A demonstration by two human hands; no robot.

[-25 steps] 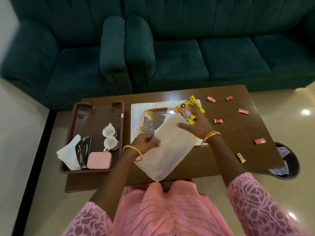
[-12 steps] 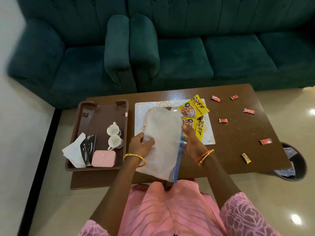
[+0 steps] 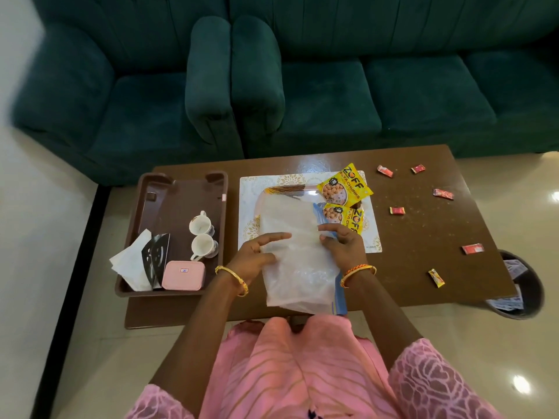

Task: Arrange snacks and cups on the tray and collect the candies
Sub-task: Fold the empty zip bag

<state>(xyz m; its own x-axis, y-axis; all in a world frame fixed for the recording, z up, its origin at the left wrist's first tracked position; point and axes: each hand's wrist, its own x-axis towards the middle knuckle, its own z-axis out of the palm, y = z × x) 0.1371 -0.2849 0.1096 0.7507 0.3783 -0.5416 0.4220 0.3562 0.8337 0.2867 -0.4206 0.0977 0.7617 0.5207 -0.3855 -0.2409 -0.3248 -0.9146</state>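
Hands work a clear plastic bag (image 3: 298,261) above the near table (image 3: 423,237) edge. Left hand (image 3: 257,252) pinches the bag's left side, fingers partly curled; right hand (image 3: 341,243) grips the blue zip strip. Candies (image 3: 397,210) lie scattered well apart on the right of the table, none collected. Two cups (image 3: 202,235) stand in the brown tray (image 3: 181,189); two yellow snack packets (image 3: 344,186) rest on the white mat (image 3: 251,201). Risks: the limp bag may not open at the mouth; the candy (image 3: 436,277) near the edge could be knocked into the bin (image 3: 520,285) beside the table.
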